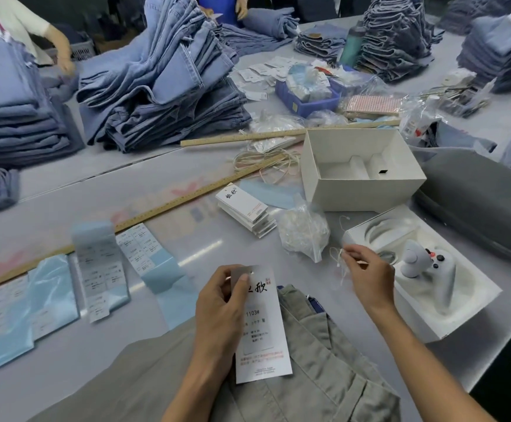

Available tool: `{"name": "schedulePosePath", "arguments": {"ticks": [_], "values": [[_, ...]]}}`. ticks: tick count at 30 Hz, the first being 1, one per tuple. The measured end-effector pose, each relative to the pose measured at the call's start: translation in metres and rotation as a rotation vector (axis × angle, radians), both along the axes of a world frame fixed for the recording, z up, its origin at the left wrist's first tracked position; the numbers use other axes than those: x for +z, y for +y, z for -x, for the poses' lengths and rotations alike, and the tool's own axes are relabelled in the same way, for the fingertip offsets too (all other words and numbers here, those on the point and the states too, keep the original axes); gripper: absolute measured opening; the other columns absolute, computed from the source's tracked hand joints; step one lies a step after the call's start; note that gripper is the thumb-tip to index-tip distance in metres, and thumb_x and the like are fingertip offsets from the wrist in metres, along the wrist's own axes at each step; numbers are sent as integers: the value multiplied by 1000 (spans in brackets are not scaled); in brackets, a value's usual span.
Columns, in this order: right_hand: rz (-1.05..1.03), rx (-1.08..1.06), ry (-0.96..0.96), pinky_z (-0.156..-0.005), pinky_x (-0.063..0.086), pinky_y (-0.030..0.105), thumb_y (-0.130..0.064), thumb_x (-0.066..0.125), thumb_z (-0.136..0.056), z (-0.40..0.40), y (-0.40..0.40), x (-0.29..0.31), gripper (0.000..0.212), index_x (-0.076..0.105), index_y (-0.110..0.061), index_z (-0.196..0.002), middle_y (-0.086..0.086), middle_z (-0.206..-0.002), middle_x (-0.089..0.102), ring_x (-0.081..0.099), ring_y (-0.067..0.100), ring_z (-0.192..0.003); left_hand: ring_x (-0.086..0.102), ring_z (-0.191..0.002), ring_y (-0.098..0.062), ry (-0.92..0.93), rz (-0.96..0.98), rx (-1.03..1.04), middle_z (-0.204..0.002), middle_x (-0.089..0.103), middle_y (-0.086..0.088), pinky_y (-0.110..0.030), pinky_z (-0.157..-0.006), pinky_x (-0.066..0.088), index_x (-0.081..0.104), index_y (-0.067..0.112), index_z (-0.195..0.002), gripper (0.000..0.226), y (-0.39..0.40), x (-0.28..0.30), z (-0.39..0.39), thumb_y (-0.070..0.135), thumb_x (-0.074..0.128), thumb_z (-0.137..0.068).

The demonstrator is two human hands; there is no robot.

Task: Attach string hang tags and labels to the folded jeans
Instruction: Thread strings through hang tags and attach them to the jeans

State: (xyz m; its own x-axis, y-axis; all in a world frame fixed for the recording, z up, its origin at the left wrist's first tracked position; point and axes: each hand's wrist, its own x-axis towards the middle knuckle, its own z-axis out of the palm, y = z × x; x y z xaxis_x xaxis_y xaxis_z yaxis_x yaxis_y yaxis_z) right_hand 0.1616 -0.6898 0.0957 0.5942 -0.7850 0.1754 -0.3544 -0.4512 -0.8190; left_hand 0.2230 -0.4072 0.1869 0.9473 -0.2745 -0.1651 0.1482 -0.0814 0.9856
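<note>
Left hand (pixel 220 312) closed around the upper half of a white hang tag (pixel 261 327), thumb laid across the face just below the punched hole (pixel 251 272), fingers wrapped behind. Long axis of the tag running from 12 o'clock down to 6 o'clock with a slight lean toward 5, hole end uppermost. Right hand (pixel 366 278) lying at roughly 2 o'clock from that hole, near but not touching, thumb and forefinger pinched on a thin pale string (pixel 338 258), remaining fingers loosely curled; loose length of string trailing down toward 6 o'clock from the pinch. Folded jeans (pixel 318 360), grey-green in colour, flat on the worktop (pixel 211 248) directly below both hands, partly covered by the tag, waistband region around 5 o'clock of the tag. Critical relation for the likely next action, threading: hole at the top end of the tag, facing up and to the right, string end off to the right of it and slightly higher; right hand the nearer to bring the string in, travel direction toward 8 o'clock. Whether the string end is a loop or a free tip: cannot tell. Spare tag stack (pixel 245 210) at 12 o'clock and bag of strings (pixel 304 233) at 1 o'clock, both well apart from the hands.
</note>
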Motion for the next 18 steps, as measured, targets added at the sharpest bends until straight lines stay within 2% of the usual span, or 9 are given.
{"name": "schedulePosePath", "arguments": {"ticks": [4,6,10,14,15,18], "values": [[-65,-12,-3,-75,53,27,-13,76,-88,12,0,15,10,75,-23,-86,-8,-80,73,69,13,-79,74,-71,-19,-6,2,3,-84,77,0,-23,-56,53,70,31,-91,18,1,0,0,20,60,-102],[-121,-34,-55,-75,53,28,-12,72,-90,15,1,23,18,70,-28,-82,-8,-80,73,69,15,-81,74,-72,-19,0,10,-3,-84,77,0,-24,-56,54,69,31,-90,18,2,1,1,21,60,-102],[-192,-29,-130,-78,55,32,-14,66,-95,21,9,46,18,68,-28,-85,-4,-81,73,69,12,-80,73,-72,-19,-8,17,8,-83,77,1,-24,-56,54,69,33,-88,21,3,2,2,22,58,-103],[-232,64,-214,-70,59,32,-15,66,-96,25,36,94,12,71,-24,-90,-9,-67,67,65,14,-66,72,-79,-30,-17,35,35,-85,76,-2,-42,-68,56,70,28,-89,22,3,4,4,24,56,-104],[-238,113,-220,-66,61,31,-16,67,-96,28,48,109,11,71,-24,-90,-9,-66,66,67,13,-63,72,-80,-28,-29,35,45,-85,76,-1,-42,-69,56,72,26,-88,22,3,5,5,24,57,-104],[-135,254,-161,-54,55,21,-23,70,-94,39,92,147,9,72,-29,-87,-10,-73,69,67,12,-55,71,-77,-10,-95,24,88,-86,77,9,-22,-65,52,77,26,-89,19,9,14,15,21,63,-100]]}}
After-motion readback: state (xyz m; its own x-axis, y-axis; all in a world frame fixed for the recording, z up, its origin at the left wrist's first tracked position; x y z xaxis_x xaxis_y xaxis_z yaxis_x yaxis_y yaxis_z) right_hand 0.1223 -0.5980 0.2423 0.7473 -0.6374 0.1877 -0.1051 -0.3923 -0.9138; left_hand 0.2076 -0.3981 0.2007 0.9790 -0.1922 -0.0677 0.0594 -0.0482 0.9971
